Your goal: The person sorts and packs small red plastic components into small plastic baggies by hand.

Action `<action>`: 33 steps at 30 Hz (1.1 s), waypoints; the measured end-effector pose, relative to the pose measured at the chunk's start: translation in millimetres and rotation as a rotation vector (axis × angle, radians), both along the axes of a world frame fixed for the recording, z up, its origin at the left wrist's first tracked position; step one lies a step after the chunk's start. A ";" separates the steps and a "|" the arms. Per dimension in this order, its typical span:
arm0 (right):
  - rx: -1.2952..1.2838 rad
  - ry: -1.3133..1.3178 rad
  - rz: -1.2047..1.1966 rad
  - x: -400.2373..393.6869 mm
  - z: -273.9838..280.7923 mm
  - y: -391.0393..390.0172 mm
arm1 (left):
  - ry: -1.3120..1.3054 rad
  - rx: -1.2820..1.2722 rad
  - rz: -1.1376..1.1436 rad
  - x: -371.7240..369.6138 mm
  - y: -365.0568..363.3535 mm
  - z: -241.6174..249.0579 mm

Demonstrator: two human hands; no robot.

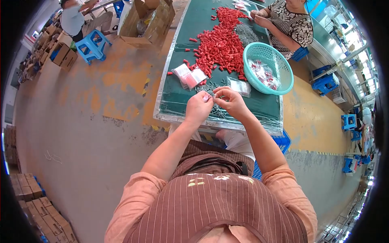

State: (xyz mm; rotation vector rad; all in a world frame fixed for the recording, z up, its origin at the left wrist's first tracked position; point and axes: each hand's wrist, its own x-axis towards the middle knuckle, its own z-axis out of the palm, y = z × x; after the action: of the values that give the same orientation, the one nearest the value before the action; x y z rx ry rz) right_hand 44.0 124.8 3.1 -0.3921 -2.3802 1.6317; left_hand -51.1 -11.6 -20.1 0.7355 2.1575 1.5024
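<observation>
Over the near part of the green table (pixel 174 99), my left hand (pixel 198 107) is closed on a small clear bag (pixel 207 97) with something pinkish in it. My right hand (pixel 231 102) is pinched at the bag's right side; what its fingertips hold is too small to make out. Grey screws (pixel 219 111) lie in a pile under and around my hands. Just beyond are clear packets with pink content (pixel 188 77) and, to the right, a stack of clear bags (pixel 239 86). A large heap of red plugs (pixel 221 44) spreads farther up the table.
A turquoise basket (pixel 288 77) with filled packets stands at the table's right edge. A co-worker (pixel 289 24) sits beyond it, hands over the table, near more grey screws (pixel 246 34). To the left are a cardboard box (pixel 139 40), a blue stool (pixel 92 45) and another person (pixel 73 20).
</observation>
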 end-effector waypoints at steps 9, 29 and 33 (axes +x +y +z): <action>0.319 -0.065 -0.006 8.3 20.3 -3.3 | 0.025 0.005 0.028 -0.4 4.2 -5.0; 0.547 -0.241 -0.376 -74.3 -52.1 107.0 | -1.226 0.296 0.173 -92.1 -24.9 -72.2; 0.664 -0.262 -0.493 -103.5 -66.6 129.3 | -1.099 0.302 0.094 -79.3 -29.1 -64.9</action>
State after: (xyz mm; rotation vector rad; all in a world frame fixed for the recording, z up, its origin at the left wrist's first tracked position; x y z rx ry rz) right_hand -59.5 254.1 -63.5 -0.9882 -2.5438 0.5646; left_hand -130.4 -40.7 -85.0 -0.1527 1.1522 1.7074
